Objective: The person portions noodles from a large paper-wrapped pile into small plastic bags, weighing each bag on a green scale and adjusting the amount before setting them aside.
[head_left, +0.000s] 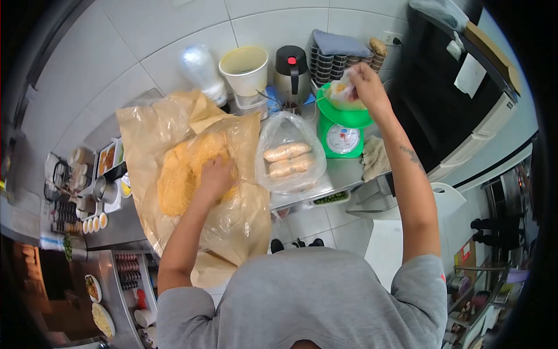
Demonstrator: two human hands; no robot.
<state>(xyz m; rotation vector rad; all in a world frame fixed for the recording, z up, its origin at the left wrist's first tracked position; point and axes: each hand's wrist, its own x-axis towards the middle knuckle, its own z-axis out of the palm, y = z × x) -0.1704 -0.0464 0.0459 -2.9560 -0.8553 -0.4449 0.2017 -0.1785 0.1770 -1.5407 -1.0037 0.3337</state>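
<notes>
My left hand [216, 176] is pressed into a heap of orange-yellow grated cheese [177, 177], its fingers curled and partly sunk in the shreds. The heap lies on a large brown paper sack [142, 136] with a clear plastic lining. Up at the right, my right hand [367, 84] pinches the top of a small clear plastic bag [343, 91] with some orange-yellow food inside. That bag rests on the pan of a green dial scale [344, 136]. Between my hands, a larger open plastic bag [290, 183] holds filled, tied portions [289, 152]; they look like cheese rolls.
Behind the work stand a white bucket [244, 68], a thermal jug [292, 75] and stacked dark containers [330, 65] under a grey cloth [342, 43]. A crumpled towel [376, 158] lies right of the scale. Halved eggs [95, 224] and a metal pot [106, 189] are at left.
</notes>
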